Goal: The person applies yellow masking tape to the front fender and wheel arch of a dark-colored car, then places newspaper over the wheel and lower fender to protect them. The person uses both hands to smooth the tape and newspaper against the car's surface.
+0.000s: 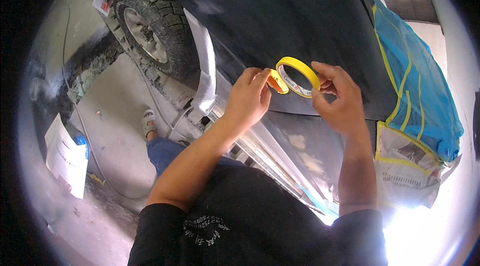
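Note:
In front of a dark, matte vehicle panel (pixel 240 26), both my hands are raised close together. My right hand (pixel 342 98) is closed on the rim of a yellow roll of masking tape (pixel 298 61), with thumb below and fingers behind. The roll is tilted, so its white printed core shows. My left hand (pixel 250 96) pinches a curled yellow-orange piece of tape (pixel 278 82) between thumb and fingertips, just left of the roll. Whether this piece still joins the roll, I cannot tell.
A muddy off-road wheel (pixel 150 33) is at upper left. Blue plastic sheeting (pixel 417 66), edged with yellow tape, and taped paper (pixel 400 166) cover the vehicle's right part. A side step (pixel 265 153) runs below. A hose (pixel 80 116) and a paper sheet (pixel 67 158) are at left.

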Demonstrator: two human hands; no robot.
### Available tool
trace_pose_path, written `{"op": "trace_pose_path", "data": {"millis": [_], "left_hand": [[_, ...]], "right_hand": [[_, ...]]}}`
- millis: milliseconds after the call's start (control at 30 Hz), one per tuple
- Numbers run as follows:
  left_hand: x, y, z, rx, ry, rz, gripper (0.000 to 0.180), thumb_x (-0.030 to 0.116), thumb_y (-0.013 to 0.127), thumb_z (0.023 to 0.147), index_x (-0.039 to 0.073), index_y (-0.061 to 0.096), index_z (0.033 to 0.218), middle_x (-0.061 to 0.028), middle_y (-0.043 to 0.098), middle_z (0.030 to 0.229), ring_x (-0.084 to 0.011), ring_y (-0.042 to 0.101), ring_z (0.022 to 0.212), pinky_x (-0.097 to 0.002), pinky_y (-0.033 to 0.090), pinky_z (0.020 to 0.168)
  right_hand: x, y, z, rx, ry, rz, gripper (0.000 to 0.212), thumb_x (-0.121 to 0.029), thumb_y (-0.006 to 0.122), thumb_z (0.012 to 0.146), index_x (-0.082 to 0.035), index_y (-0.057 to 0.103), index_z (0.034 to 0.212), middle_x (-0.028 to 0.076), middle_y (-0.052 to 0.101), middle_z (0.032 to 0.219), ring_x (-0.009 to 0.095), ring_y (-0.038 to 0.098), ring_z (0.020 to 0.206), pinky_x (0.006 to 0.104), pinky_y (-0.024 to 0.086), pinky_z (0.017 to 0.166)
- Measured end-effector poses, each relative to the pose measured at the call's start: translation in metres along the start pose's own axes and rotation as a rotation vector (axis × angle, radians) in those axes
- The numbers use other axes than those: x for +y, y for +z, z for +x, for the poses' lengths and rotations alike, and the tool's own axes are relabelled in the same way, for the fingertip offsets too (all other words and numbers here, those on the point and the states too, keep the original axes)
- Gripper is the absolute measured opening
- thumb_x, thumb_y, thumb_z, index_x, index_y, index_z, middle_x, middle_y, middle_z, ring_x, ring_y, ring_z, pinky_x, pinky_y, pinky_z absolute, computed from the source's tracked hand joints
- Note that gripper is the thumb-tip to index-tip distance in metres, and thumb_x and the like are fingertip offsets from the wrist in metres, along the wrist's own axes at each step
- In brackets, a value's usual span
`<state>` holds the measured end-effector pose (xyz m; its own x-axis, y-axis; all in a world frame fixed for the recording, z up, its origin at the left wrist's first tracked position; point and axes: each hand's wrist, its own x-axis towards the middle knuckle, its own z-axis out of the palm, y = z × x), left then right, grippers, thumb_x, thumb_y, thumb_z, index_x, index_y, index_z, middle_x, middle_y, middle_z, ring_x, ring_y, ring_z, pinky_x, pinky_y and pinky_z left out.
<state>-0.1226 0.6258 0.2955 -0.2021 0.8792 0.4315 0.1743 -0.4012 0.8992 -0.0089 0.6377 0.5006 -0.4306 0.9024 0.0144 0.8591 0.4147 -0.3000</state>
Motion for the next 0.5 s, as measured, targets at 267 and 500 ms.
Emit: {"op": "trace_pose_path", "data": {"millis": [267, 500], "left_hand": [[-0.002, -0.006, 0.005, -0.060, 0.126, 0.070, 0.041, -0.002, 0.066, 0.080, 0.002, 0.060, 0.120, -0.0176, 0.060, 0.113, -0.0328, 0.066, 0.091, -0.0396, 0.055, 0.076], [-0.008, -0.015, 0.015, -0.115, 0.253, 0.183, 0.044, 0.000, 0.065, 0.076, 0.005, 0.061, 0.120, -0.0149, 0.062, 0.112, -0.0326, 0.064, 0.092, -0.0412, 0.054, 0.078]], "right_hand": [[0.009, 0.016, -0.030, 0.068, 0.120, 0.081, 0.051, 0.000, 0.065, 0.078, -0.003, 0.057, 0.128, 0.013, 0.063, 0.101, 0.021, 0.066, 0.091, 0.0329, 0.054, 0.086], [0.021, 0.053, -0.067, 0.147, 0.253, 0.361, 0.058, -0.003, 0.068, 0.078, -0.001, 0.051, 0.134, 0.016, 0.063, 0.114, 0.021, 0.065, 0.102, 0.0359, 0.051, 0.093]]}}
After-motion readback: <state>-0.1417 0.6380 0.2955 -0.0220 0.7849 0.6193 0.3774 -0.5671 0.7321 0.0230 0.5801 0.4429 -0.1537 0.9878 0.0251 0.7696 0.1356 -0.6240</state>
